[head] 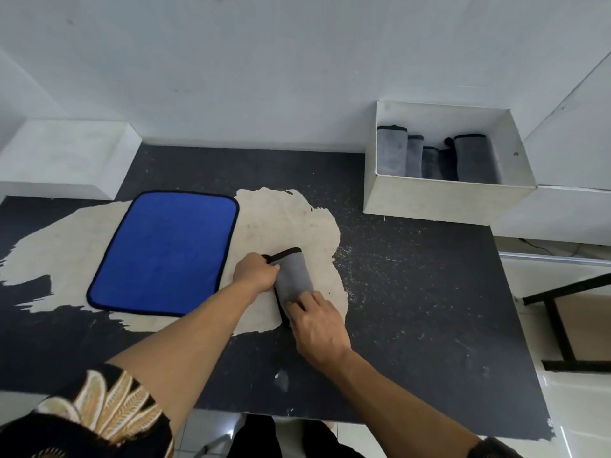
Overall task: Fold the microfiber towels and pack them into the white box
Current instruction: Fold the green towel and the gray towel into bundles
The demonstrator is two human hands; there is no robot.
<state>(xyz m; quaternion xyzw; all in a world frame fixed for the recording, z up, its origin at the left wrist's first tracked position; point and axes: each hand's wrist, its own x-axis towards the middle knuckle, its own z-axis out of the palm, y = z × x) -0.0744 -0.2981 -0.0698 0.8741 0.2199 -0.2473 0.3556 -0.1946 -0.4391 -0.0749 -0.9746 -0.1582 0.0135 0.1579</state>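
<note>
While white rectangular box (pixel 443 200) holds folded grey towels (pixel 391 153), left hand (pixel 256 272) grips, right hand (pixel 319 322) presses flat-fingered, another black-edged grey towel (pixel 292 277); blue microfiber towel (pixel 165 252) lies unfolded.

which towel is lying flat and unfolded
The blue microfiber towel with black edging, spread flat on the black table. The grey towel beside it is folded narrow; the grey towels in the white box stand folded.

Worn black table (pixel 413 292); white block (pixel 66 157) far left; tiled floor (pixel 578 408) right.
</note>
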